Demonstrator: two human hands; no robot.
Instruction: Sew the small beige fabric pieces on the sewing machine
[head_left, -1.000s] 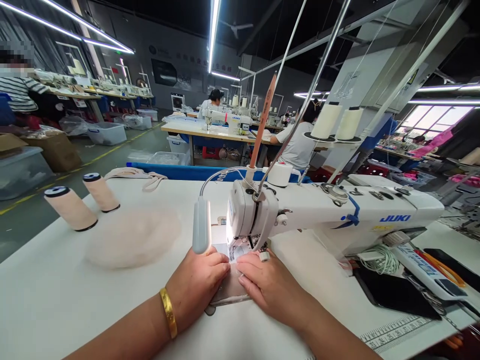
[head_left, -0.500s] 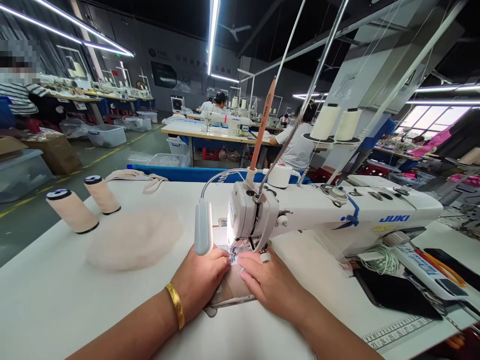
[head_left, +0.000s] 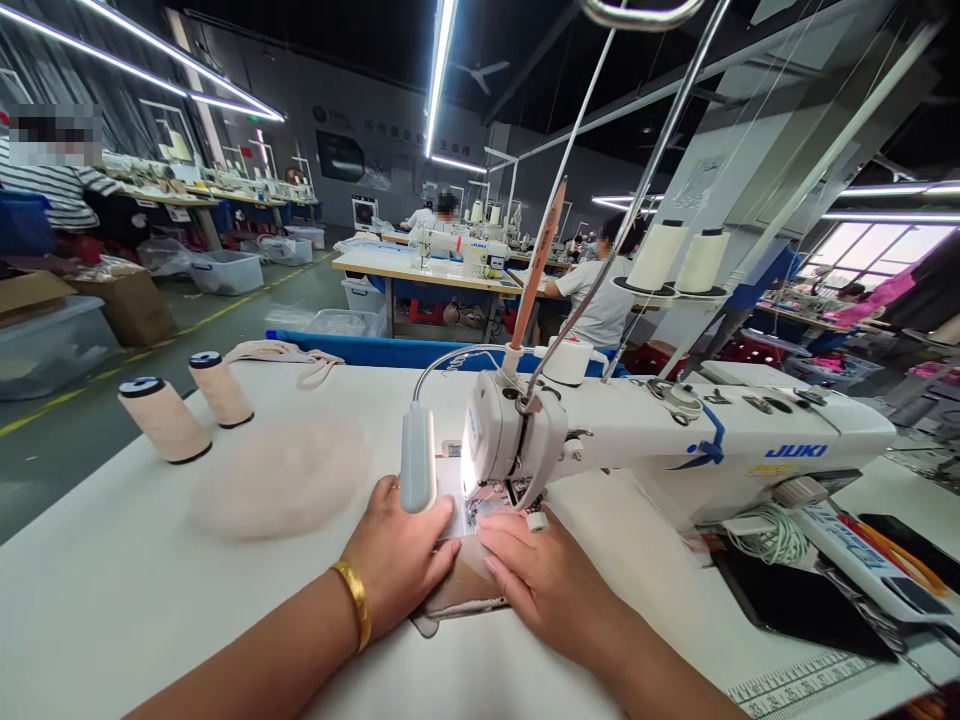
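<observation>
A white JUKI sewing machine (head_left: 675,440) stands on the white table (head_left: 112,600). Under its needle lies a small beige fabric piece (head_left: 461,590). My left hand (head_left: 401,555), with a gold bracelet at the wrist, lies flat on the fabric's left side, fingers stretched toward the presser foot. My right hand (head_left: 540,575) presses the fabric's right side, fingers extended up to the needle. A grey gooseneck lamp (head_left: 418,460) hangs just above my left hand and lights the needle area.
Two beige thread cones (head_left: 165,420) lie at the table's left, by a pale fabric pile (head_left: 281,478). A black phone (head_left: 802,605) and orange-handled scissors (head_left: 900,545) sit at the right. Two white thread cones (head_left: 675,255) stand behind the machine. Other people sit at tables beyond.
Both hands have slid the fabric slightly forward under the needle; my left fingers have flattened out. The view shifted a little to the left.
</observation>
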